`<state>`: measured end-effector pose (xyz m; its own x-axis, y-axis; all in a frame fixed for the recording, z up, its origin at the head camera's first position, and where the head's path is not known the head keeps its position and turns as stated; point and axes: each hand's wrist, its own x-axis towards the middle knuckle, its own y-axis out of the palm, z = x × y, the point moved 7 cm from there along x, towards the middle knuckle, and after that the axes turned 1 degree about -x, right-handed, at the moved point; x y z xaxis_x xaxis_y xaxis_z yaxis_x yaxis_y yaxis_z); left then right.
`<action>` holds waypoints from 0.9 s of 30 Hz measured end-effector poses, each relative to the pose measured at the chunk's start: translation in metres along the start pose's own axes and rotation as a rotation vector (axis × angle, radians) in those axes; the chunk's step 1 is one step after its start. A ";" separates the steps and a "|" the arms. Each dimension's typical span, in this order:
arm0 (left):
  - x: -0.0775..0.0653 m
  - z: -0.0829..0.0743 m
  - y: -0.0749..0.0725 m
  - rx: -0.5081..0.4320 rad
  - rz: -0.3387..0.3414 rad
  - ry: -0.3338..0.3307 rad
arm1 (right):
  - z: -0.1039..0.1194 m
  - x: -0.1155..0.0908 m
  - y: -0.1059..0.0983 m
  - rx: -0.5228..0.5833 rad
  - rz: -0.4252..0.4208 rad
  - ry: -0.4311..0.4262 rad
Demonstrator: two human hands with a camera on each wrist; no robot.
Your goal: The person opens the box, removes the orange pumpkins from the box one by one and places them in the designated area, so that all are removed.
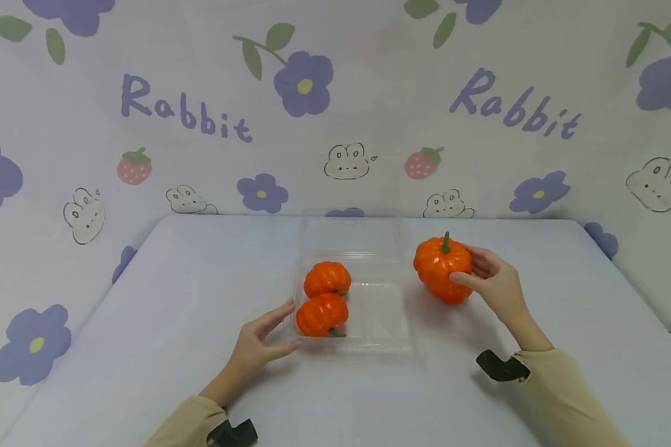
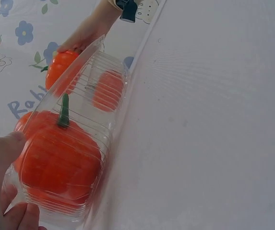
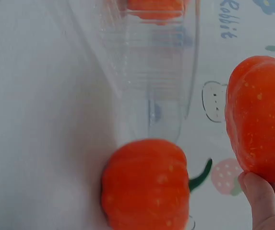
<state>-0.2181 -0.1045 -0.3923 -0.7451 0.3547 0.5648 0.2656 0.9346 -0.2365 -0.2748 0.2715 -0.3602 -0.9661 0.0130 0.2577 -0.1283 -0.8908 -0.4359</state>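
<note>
Fingers and thumb of my right hand grip a shiny orange pumpkin with a green stem, held up to the right of a clear plastic box. In the right wrist view another pumpkin stands on the table below the held pumpkin; from the head it is mostly hidden behind it. Two pumpkins, a rear one and a front one, lie tipped in the box's left half. At the box's left side is my left hand, fingers fairly straight, fingertips right at the wall.
The box's clear lid lies folded back towards the rear of the white table. Behind the table hangs a white cloth printed with flowers, rabbits and strawberries. Dark wrist mounts sit at both sleeves.
</note>
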 end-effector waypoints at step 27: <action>-0.003 0.009 0.003 -0.029 0.026 -0.108 | -0.126 -0.005 -0.078 0.075 -0.342 0.010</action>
<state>-0.2207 -0.1027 -0.4021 -0.7990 0.3757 0.4695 0.3025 0.9259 -0.2262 -0.2884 0.3983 -0.4356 -0.8722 0.3205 0.3694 -0.4284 -0.8651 -0.2608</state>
